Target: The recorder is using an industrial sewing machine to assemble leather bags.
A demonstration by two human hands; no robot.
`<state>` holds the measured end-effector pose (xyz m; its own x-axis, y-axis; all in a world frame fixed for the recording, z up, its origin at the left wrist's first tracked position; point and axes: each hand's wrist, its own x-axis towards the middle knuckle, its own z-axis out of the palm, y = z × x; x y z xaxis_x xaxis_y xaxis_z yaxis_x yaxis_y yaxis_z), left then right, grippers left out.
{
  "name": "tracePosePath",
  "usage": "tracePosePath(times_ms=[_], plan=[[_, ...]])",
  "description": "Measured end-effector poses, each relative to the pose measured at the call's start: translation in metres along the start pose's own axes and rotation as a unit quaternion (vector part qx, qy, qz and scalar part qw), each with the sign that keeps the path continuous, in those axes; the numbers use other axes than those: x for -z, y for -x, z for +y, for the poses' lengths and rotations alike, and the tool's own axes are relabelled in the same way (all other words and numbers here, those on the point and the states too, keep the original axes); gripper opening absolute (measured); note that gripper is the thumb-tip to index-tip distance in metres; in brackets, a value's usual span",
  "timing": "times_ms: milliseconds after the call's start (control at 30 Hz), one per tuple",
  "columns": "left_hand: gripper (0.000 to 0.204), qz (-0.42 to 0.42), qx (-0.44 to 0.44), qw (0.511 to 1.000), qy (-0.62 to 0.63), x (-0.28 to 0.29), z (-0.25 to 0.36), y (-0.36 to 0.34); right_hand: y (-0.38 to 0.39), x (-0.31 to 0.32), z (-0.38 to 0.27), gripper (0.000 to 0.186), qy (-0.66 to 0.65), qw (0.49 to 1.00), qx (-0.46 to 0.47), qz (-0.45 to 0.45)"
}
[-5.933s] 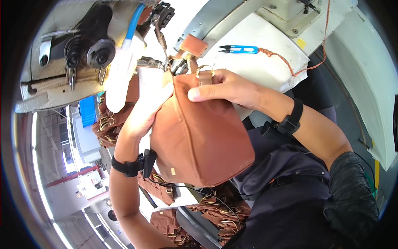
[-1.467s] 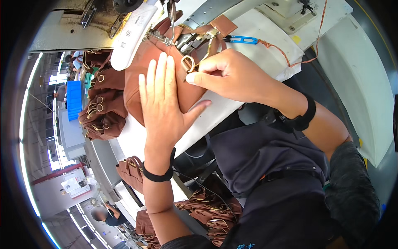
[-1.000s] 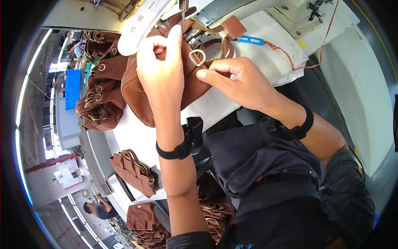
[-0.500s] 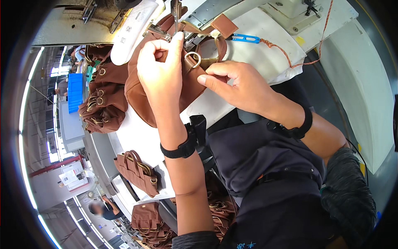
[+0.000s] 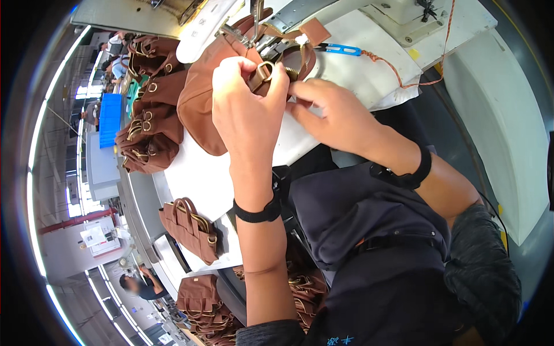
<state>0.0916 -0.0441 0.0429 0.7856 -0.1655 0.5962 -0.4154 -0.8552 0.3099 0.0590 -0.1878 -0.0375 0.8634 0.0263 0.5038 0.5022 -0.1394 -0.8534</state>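
Note:
A brown bag [image 5: 205, 98] lies on the white table under the sewing machine's presser foot [image 5: 251, 40]. My left hand [image 5: 248, 115] is closed at its upper edge, thumb and finger around a tab with a gold D-ring [image 5: 264, 71]. Just to its right, my right hand [image 5: 326, 112] has curled fingers pinching the bag's edge near a zipper; the fingertips are partly hidden. Above them are a loose strap and a square brown leather patch [image 5: 315, 32]. Blue thread snips [image 5: 340, 50] with an orange cord lie to the right.
Piled brown bags [image 5: 150, 144] stand to my left, another bag [image 5: 190, 230] sits lower on the table, and more are heaped below [image 5: 196, 300]. A blue bin [image 5: 109, 121] is beyond. Co-workers work in the left background. A white curved panel [image 5: 496, 138] borders my right.
My left hand has moved rightward from the bag's body onto the D-ring tab, its fingers going from flat to curled. My right hand has shifted slightly right, off that ring.

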Motion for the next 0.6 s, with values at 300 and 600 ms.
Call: tracePosePath(times_ms=[300, 600], plan=[[0.016, -0.051, 0.117, 0.979, 0.156, 0.013, -0.011, 0.007, -0.035, 0.024, 0.017, 0.035, -0.277, 0.943, -0.152, 0.107], [0.028, -0.041, -0.051, 0.995, 0.072, 0.009, -0.022, 0.013, -0.036, -0.005, 0.036, 0.033, -0.332, 0.929, -0.155, -0.056]])
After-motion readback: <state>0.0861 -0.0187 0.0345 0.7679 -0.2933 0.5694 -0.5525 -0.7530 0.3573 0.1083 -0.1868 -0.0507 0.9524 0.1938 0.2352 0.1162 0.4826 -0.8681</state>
